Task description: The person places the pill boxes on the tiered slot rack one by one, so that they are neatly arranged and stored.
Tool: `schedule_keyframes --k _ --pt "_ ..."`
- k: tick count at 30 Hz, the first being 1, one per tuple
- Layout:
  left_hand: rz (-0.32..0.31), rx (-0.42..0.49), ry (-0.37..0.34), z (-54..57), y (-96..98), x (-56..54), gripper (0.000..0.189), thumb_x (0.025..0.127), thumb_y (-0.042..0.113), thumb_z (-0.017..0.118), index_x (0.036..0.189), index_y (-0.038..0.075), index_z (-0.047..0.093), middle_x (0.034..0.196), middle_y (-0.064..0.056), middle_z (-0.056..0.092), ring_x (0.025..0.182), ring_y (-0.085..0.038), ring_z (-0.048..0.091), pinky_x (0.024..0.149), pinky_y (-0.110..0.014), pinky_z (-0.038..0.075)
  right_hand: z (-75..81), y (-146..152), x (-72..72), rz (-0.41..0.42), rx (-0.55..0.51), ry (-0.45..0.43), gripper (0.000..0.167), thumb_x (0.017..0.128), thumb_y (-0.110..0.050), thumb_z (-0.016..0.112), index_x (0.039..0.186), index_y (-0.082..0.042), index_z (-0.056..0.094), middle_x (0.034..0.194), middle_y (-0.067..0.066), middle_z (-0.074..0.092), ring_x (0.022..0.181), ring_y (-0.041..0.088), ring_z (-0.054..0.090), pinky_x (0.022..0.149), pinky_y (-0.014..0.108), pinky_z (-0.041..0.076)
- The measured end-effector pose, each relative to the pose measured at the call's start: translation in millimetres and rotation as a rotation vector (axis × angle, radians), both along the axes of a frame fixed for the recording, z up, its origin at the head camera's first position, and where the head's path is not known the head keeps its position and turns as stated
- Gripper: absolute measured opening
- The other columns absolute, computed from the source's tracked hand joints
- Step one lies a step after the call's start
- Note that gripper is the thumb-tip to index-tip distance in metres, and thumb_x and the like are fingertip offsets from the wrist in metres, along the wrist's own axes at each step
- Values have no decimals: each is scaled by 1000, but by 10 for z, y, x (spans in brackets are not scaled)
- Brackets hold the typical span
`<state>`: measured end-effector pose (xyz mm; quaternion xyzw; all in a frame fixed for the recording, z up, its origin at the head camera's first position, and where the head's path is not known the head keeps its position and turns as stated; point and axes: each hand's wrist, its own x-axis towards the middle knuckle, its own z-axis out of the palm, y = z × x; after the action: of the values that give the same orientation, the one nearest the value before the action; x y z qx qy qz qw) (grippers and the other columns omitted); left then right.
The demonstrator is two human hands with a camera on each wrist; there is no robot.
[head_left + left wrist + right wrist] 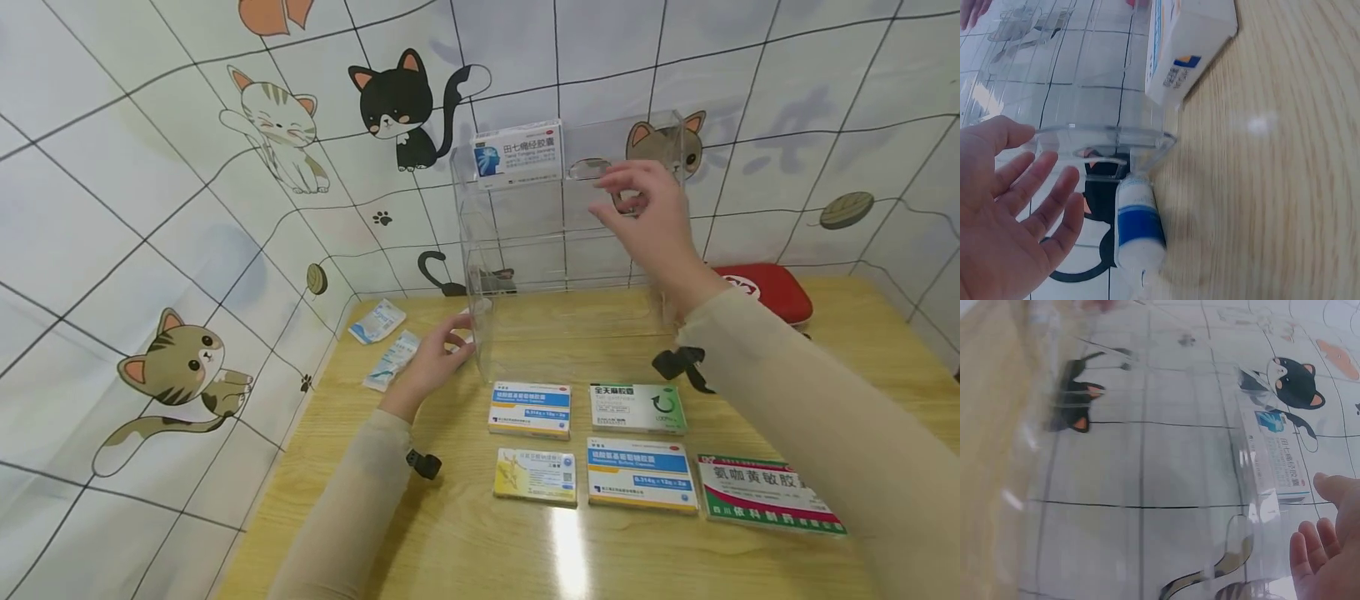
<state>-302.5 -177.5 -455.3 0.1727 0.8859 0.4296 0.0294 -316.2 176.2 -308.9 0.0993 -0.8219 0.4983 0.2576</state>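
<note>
Grip of the right hand (pixel 648 212) is spread, with the thumb set apart from the curved fingers, and nothing is seen pinched in it. The white 田七痛经胶囊 box (pixel 519 157) is stood at the left end of the top tier of a clear plastic rack (pixel 474 250), its long axis aligned from side to side along that tier, its printed face turned outward. The box is thus placed to the left of the right grip, across a short gap; the left hand (pixel 442 350) is placed farther from it, low at the rack's left side. That grip is loosely spread, with no object pinched; whether the rack is touched by it cannot be told. Near its fingers a white-and-blue tube (pixel 1141 225) is seen. In front of the rack, 5 medicine boxes (pixel 641 475) are laid on the desk (pixel 420 517)
</note>
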Motion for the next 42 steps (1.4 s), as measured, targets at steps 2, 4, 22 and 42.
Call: schedule_keyframes --k 2,4,22,42 --pt "15 2 -12 -14 9 5 49 103 19 64 149 10 50 144 -7 58 113 -25 63 89 -39 55 -164 92 167 -12 34 0 34 94 -28 78 122 -10 74 140 -2 57 116 15 58 94 20 51" --pt "25 2 -20 -27 14 9 50 103 20 64 150 11 49 144 -6 58 114 -25 62 90 -40 55 -334 193 331 -25 62 -14 34 93 -29 79 122 -12 74 141 -1 58 117 17 57 92 15 49" --pt "-1 11 -9 -6 44 26 48 103 22 67 148 12 52 141 -6 59 112 -25 64 90 -42 55 -1468 1218 1705 34 434 -205 32 81 -13 88 109 -22 76 119 2 69 107 -14 48 83 -1 37" --pt "9 -16 -10 -5 -3 -23 48 103 25 67 148 21 52 144 -5 58 113 -26 65 85 -42 56 -1649 1989 2051 141 697 -672 53 74 -33 92 118 -9 74 119 16 69 96 26 60 67 24 46"
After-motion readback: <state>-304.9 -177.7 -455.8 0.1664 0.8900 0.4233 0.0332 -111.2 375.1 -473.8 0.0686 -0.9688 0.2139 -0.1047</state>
